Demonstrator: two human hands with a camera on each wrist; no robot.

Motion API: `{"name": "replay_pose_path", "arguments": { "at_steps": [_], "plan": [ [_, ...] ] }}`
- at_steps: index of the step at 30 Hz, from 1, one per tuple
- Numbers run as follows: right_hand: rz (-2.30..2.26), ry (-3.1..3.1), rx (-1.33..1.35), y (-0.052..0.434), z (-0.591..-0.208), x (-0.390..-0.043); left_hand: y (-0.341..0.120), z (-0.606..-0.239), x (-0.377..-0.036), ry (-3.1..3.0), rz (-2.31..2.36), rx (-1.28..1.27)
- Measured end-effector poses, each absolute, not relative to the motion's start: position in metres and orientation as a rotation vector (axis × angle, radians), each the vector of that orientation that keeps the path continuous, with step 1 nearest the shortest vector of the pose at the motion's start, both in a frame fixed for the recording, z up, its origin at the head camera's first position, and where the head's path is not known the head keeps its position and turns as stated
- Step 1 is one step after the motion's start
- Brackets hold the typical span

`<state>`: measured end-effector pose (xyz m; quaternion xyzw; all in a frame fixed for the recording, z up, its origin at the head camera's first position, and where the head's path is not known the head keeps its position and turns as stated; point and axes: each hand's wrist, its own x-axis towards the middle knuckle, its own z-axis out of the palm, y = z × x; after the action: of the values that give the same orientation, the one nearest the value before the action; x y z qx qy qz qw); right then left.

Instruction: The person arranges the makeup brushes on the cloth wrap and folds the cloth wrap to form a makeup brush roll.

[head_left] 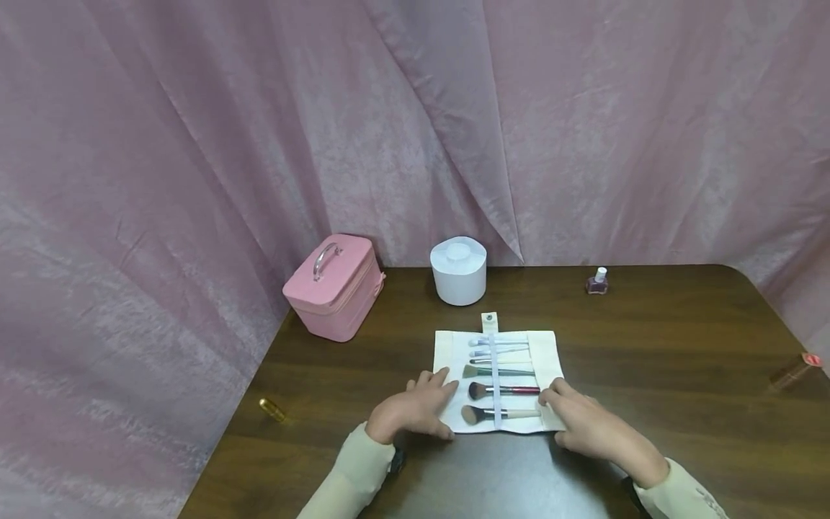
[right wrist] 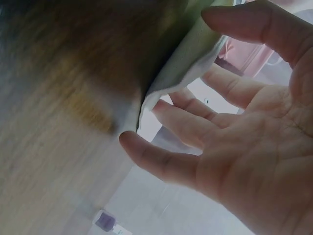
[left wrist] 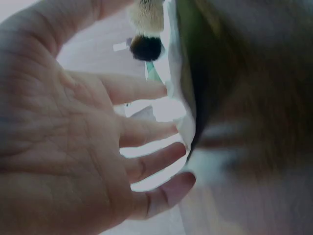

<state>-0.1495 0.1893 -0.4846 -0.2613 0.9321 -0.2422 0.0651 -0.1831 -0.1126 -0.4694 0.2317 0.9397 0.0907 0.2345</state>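
A white makeup brush roll (head_left: pixel 547 349) lies unfolded on the table, its snap tab pointing to the back. Several makeup brushes (head_left: pixel 515 390) lie crosswise in it under a central strap (head_left: pixel 496 401). My left hand (head_left: pixel 421 407) rests on the roll's left edge with fingers spread. At the right edge, my right hand (head_left: pixel 586 427) touches the cloth. Both wrist views show extended fingers: the left hand's fingertips (left wrist: pixel 178 188) meet the cloth edge, and the right thumb (right wrist: pixel 234 20) lies against the cloth. The brush handles' ends are partly tucked into a pocket.
A pink vanity case (head_left: pixel 337 288) stands at the back left, beside a white lidded container (head_left: pixel 458 272). A nail polish bottle (head_left: pixel 597 282) is at the back right. A gold tube (head_left: pixel 272 410) lies on the left, and a brown tube with a red end (head_left: pixel 794 371) on the far right.
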Motion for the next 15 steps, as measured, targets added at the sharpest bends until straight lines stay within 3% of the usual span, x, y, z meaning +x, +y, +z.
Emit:
{"name": "replay_pose_path", "arguments": {
  "at_steps": [15],
  "plan": [
    [-0.623,2.903,-0.853,0.183,-0.482,-0.151,-0.096,-0.47,-0.181,2.62,0.122,0.598]
  ]
}}
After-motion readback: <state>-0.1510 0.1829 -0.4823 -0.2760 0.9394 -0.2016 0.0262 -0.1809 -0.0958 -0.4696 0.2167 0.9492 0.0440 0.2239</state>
